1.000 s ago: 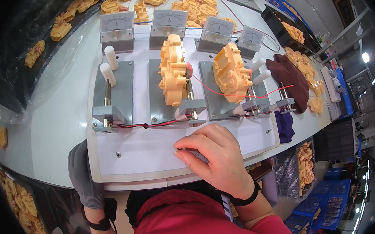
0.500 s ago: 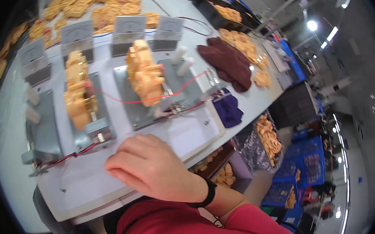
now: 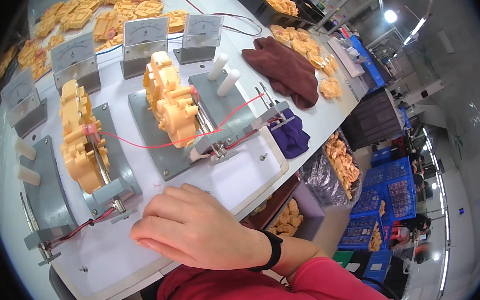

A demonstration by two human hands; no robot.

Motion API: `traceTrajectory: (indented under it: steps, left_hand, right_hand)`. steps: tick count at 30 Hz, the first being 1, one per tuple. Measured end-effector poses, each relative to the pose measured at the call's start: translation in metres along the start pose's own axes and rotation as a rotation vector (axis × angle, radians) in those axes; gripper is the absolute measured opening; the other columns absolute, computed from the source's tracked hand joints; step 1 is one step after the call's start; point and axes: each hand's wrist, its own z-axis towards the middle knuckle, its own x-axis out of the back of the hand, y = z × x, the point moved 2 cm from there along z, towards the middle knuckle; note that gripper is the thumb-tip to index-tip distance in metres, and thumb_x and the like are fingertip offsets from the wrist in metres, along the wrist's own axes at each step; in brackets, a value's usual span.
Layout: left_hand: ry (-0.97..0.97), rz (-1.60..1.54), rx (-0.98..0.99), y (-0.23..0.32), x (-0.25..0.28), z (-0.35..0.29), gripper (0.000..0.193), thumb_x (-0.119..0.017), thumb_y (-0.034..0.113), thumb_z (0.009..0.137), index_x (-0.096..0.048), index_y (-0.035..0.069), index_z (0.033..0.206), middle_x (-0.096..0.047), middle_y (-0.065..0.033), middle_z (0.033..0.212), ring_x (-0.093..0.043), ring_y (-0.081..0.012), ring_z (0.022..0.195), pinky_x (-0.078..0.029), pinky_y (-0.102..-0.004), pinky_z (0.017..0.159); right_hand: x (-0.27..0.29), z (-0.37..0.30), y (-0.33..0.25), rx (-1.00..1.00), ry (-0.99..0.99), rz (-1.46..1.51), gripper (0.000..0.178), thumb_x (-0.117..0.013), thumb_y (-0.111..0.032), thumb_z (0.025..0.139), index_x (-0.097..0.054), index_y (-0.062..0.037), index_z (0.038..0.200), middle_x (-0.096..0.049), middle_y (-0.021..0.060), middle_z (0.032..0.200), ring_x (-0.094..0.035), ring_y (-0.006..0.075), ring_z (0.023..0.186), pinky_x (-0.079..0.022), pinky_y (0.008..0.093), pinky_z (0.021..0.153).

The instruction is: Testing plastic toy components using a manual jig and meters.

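My right hand [image 3: 195, 227], a black band on its wrist, rests at the front of a white test board [image 3: 242, 178]. Its fingers are curled closed and no object shows in them; the palm side is hidden. Beyond it, a yellow plastic gearbox housing [image 3: 75, 137] stands against a metal pin on the left fixture plate [image 3: 111, 160]. A second yellow gearbox housing [image 3: 168, 102] is upright on the middle fixture plate [image 3: 159, 162]. A thin red wire [image 3: 155, 146] runs across from the left housing toward the right-hand pins. My left hand is out of view.
Several analog meters [image 3: 144, 33] line the back of the board. White posts [image 3: 228, 83] rise from the plates. Piled yellow housings [image 3: 77, 16] lie behind. A brown cloth [image 3: 284, 70] and a purple cloth [image 3: 291, 137] lie at right, above a bin of yellow parts [image 3: 288, 219].
The view has shifted a little and is sharper, so the fixtures and meters appear slightly moved. My right hand stays curled at nearly the same place by the board's front.
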Motion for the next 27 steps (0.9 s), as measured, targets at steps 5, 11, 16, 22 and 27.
traceTrajectory:
  steps: [5, 11, 16, 22, 27]
  left_hand:
    - [-0.014, -0.061, -0.023, 0.009, 0.001, 0.000, 0.051, -0.052, 0.023, 0.091, -0.047, -0.006, 0.133, -0.056, -0.0138, 0.123, -0.053, -0.0233, 0.113, -0.041, -0.0340, 0.098]
    - [-0.024, -0.047, -0.025, 0.004, 0.004, -0.002, 0.046, -0.052, 0.022, 0.090, -0.051, -0.005, 0.128, -0.059, -0.0131, 0.118, -0.055, -0.0235, 0.109, -0.042, -0.0339, 0.095]
    - [-0.045, 0.012, -0.023, 0.011, 0.005, 0.000, 0.044, -0.052, 0.020, 0.090, -0.053, -0.005, 0.125, -0.059, -0.0125, 0.116, -0.056, -0.0232, 0.107, -0.043, -0.0339, 0.094]
    - [-0.066, 0.059, -0.050, 0.010, 0.007, -0.002, 0.043, -0.052, 0.020, 0.089, -0.053, -0.006, 0.123, -0.059, -0.0132, 0.116, -0.056, -0.0243, 0.106, -0.043, -0.0344, 0.093]
    - [-0.098, 0.191, -0.206, 0.004, 0.005, -0.004, 0.047, -0.051, 0.025, 0.088, -0.053, -0.006, 0.123, -0.058, -0.0155, 0.117, -0.056, -0.0279, 0.107, -0.043, -0.0365, 0.093]
  right_hand:
    - [-0.001, 0.000, 0.000, 0.001, -0.004, -0.005, 0.014, -0.070, -0.011, 0.079, -0.063, -0.0105, 0.092, -0.054, 0.0011, 0.083, -0.053, 0.0186, 0.074, -0.040, 0.0313, 0.064]
    - [-0.001, 0.000, 0.000, 0.006, 0.005, -0.004, 0.015, -0.071, -0.010, 0.079, -0.063, -0.0107, 0.092, -0.053, 0.0008, 0.083, -0.053, 0.0185, 0.074, -0.040, 0.0314, 0.064]
    - [-0.001, -0.001, 0.000, 0.019, 0.026, -0.006, 0.017, -0.072, -0.009, 0.077, -0.063, -0.0100, 0.092, -0.054, 0.0012, 0.083, -0.054, 0.0192, 0.074, -0.042, 0.0320, 0.065]
    - [0.001, -0.002, 0.002, 0.019, -0.005, 0.012, 0.017, -0.072, -0.008, 0.078, -0.063, -0.0099, 0.093, -0.054, 0.0016, 0.082, -0.055, 0.0198, 0.075, -0.042, 0.0325, 0.066]
    - [0.006, -0.006, 0.005, 0.020, -0.004, -0.027, 0.017, -0.072, -0.010, 0.077, -0.064, -0.0123, 0.093, -0.054, 0.0002, 0.081, -0.054, 0.0184, 0.074, -0.041, 0.0317, 0.065]
